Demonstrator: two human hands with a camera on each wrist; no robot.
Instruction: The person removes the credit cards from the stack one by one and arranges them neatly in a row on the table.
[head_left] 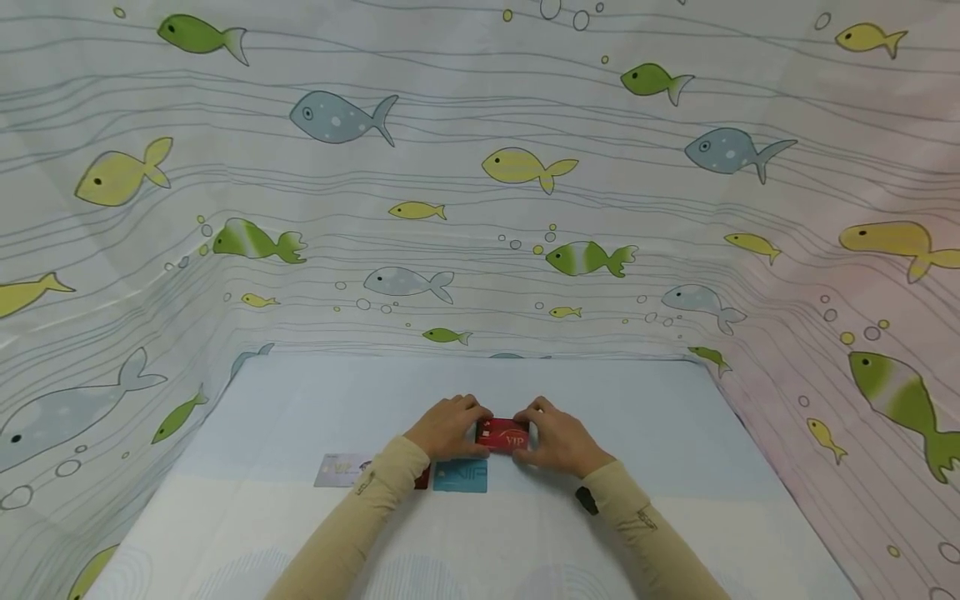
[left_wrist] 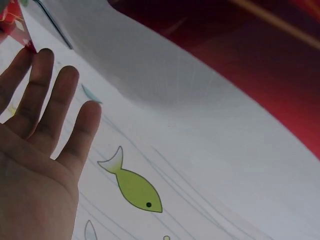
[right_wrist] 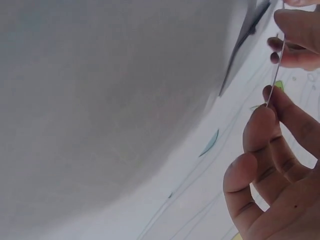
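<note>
Both hands hold a red card (head_left: 504, 433) with VIP printed on it, one at each side, in the head view. My left hand (head_left: 447, 429) pinches its left edge, and my right hand (head_left: 558, 437) pinches the right edge. In the right wrist view the card (right_wrist: 276, 75) shows edge-on as a thin line between fingertips of both hands. A corner of the red card (left_wrist: 16, 22) appears at the top left of the left wrist view, by the fingers. Just below the hands, a blue VIP card (head_left: 461, 477) lies on the table.
A silver-grey card (head_left: 337, 471) lies left of the blue one. Between them, a dark red card (head_left: 422, 480) is mostly hidden under the left sleeve. The white table (head_left: 600, 387) is enclosed by fish-patterned curtains (head_left: 465, 108). A small black object (head_left: 587, 500) shows beneath the right wrist.
</note>
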